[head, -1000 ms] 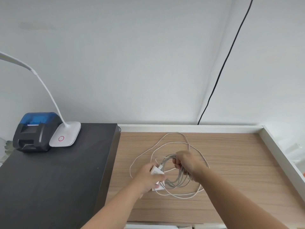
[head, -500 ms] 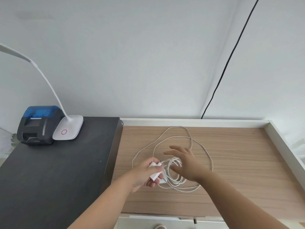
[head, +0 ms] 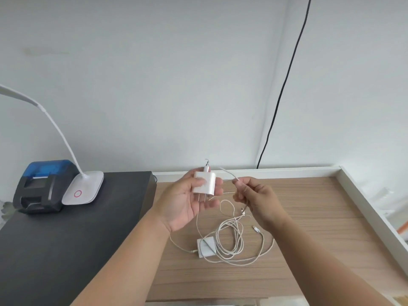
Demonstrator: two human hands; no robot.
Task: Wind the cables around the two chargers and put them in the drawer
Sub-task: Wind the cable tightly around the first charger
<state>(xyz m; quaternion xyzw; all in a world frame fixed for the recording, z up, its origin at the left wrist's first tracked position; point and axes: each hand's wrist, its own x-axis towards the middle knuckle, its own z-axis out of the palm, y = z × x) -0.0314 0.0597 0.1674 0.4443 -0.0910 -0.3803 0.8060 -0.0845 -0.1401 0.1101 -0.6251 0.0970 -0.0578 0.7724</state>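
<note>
My left hand (head: 187, 202) holds a white charger (head: 204, 183) up above the wooden desk (head: 309, 217), thumb on its face and prongs pointing down. My right hand (head: 256, 199) pinches a white cable (head: 229, 175) just right of that charger. The cable hangs from my fingers down to the desk. A second white charger (head: 206, 247) lies flat on the desk below, with a loose tangle of white cable (head: 231, 241) looped around and beside it. No drawer is in view.
A black cabinet top (head: 66, 250) adjoins the desk on the left, carrying a blue-lidded label printer (head: 42, 186) and a white desk lamp (head: 85, 189). A white raised rim (head: 364, 206) borders the desk at back and right. A black wire (head: 280, 96) runs down the wall.
Both hands have risen off the desk. My left hand lifted one charger clear of the tangle, and my right hand went from spread over the cables to pinching one cable.
</note>
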